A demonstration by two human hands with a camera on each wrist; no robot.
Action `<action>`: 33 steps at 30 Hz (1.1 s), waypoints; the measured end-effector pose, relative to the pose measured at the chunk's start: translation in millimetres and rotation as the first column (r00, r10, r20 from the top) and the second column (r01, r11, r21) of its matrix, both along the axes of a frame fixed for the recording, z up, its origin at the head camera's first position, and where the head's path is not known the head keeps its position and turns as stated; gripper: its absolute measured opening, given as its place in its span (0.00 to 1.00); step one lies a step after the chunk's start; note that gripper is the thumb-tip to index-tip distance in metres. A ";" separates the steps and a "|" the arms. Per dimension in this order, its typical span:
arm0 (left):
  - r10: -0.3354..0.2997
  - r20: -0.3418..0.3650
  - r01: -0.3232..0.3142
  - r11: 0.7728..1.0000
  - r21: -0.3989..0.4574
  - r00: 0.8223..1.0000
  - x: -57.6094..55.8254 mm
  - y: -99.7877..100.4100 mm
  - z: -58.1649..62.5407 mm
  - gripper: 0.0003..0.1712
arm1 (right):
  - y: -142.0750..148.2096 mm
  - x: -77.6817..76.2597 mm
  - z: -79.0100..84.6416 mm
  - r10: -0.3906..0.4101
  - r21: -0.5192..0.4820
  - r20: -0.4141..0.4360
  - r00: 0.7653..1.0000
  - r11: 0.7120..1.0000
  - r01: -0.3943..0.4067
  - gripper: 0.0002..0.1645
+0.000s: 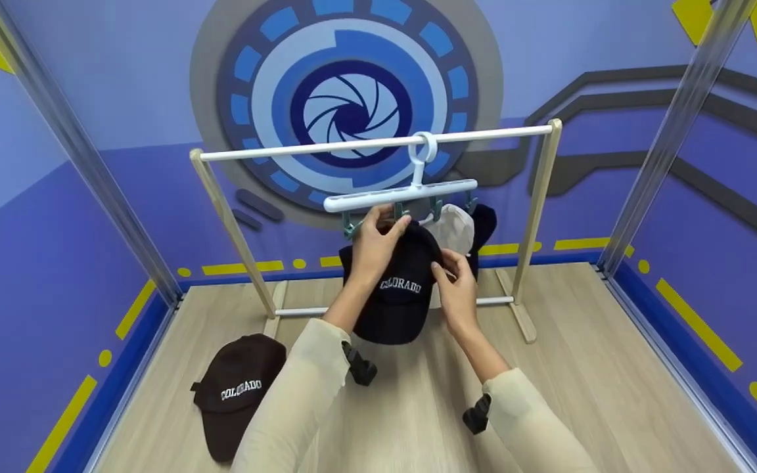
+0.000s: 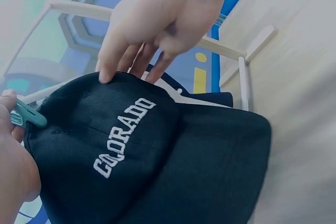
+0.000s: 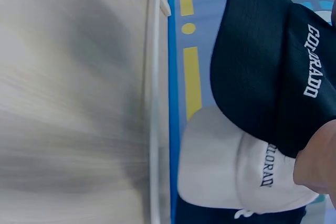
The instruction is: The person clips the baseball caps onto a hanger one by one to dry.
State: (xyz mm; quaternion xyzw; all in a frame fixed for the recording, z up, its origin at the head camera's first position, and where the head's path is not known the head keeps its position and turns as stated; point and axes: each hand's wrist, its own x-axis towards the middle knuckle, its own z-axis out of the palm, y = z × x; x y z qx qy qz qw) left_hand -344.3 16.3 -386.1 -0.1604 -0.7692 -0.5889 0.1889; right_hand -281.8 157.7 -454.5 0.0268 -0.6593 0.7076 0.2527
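A black cap (image 1: 397, 309) with white COLORADO lettering hangs brim down under the white hanger bar (image 1: 401, 194). My left hand (image 1: 373, 253) pinches a green clip (image 2: 29, 114) at the cap's upper edge; in the left wrist view the clip's jaws lie over the fabric. My right hand (image 1: 456, 289) holds the cap's right side, thumb on the front and fingers behind. Behind it hang a white cap (image 3: 215, 161) and a dark cap (image 1: 485, 223). A dark brown cap (image 1: 240, 394) lies on the table at the left, beside my left sleeve.
The hanger's ring hooks over the white rail of a wooden-legged rack (image 1: 273, 151). One green clip (image 1: 349, 226) dangles at the bar's left end. A lower white bar (image 3: 154, 103) joins the rack's feet, above the wood-patterned table (image 1: 615, 368). Blue printed walls enclose the table.
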 end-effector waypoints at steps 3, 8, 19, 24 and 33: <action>-0.002 -0.054 0.000 0.999 -0.042 0.999 1.1 -4.6 -4.3 0.24 | 1.3 3.9 -10.5 0.000 -0.001 -0.010 1.000 1.000 0.000 0.22; 0.012 -0.158 -0.036 0.988 -0.147 0.987 9.6 -16.4 -17.5 0.24 | 0.5 16.1 -32.7 -0.030 0.026 0.023 0.999 0.999 0.029 0.20; -0.030 -0.459 -0.144 0.930 -0.339 0.888 41.7 -34.5 -58.2 0.27 | -1.6 51.8 -77.1 0.020 0.155 0.159 0.987 0.987 -0.045 0.19; -0.076 -0.537 -0.154 0.916 -0.371 0.840 60.6 -36.4 -71.3 0.27 | -0.9 64.1 -84.0 0.011 0.191 0.169 0.986 0.981 -0.044 0.20; -0.117 -0.557 -0.183 0.872 -0.454 0.822 89.2 -44.9 -100.7 0.27 | 3.5 66.8 -101.4 0.023 0.223 0.203 0.979 0.972 -0.069 0.22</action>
